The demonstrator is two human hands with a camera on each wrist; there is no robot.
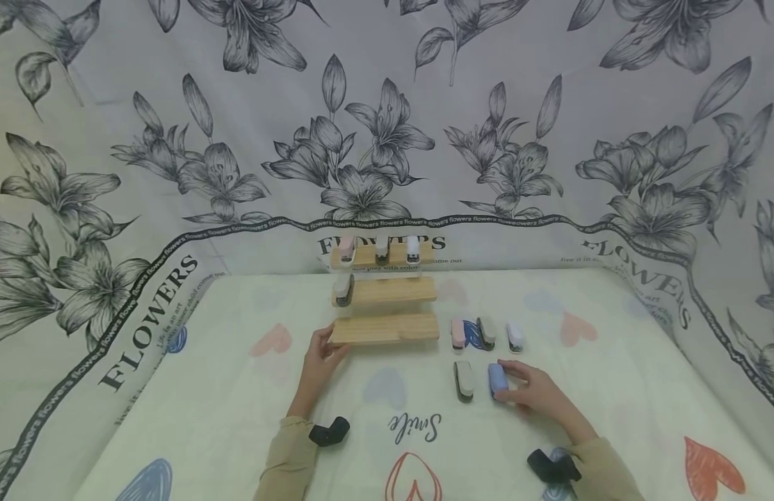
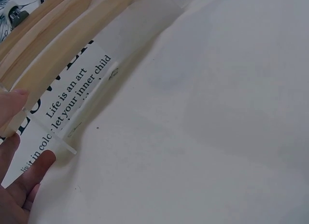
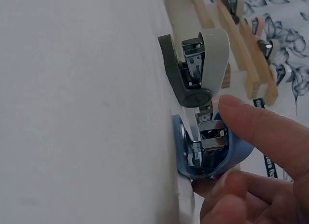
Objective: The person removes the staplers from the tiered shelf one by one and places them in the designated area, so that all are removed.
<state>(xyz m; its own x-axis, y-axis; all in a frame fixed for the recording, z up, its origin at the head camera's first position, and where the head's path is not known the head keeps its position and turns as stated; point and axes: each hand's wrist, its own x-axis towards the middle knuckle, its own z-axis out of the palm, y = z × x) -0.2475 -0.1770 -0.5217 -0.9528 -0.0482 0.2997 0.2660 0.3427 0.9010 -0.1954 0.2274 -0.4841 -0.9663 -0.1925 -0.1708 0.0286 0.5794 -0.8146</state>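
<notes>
My left hand [image 1: 320,363] holds the left end of the lowest shelf of a three-tier wooden rack [image 1: 387,328]; in the left wrist view its thumb lies on the shelf end, near a clear side piece [image 2: 53,132]. On the right, my right hand [image 1: 538,391] pinches a small blue stapler [image 1: 497,379] from its right side. The right wrist view shows the blue stapler [image 3: 237,149] between thumb and fingers, standing on the cloth. Beside it stands a grey-beige stapler [image 1: 464,380] with a dark base.
Behind these stand a pink stapler [image 1: 457,332], a grey one [image 1: 486,332] and a white one [image 1: 514,337]. The top shelf [image 1: 365,256] bears three staplers; the middle shelf [image 1: 393,289] has a grey stapler [image 1: 343,289] at its left end. A flowered cloth [image 1: 518,181] hangs behind.
</notes>
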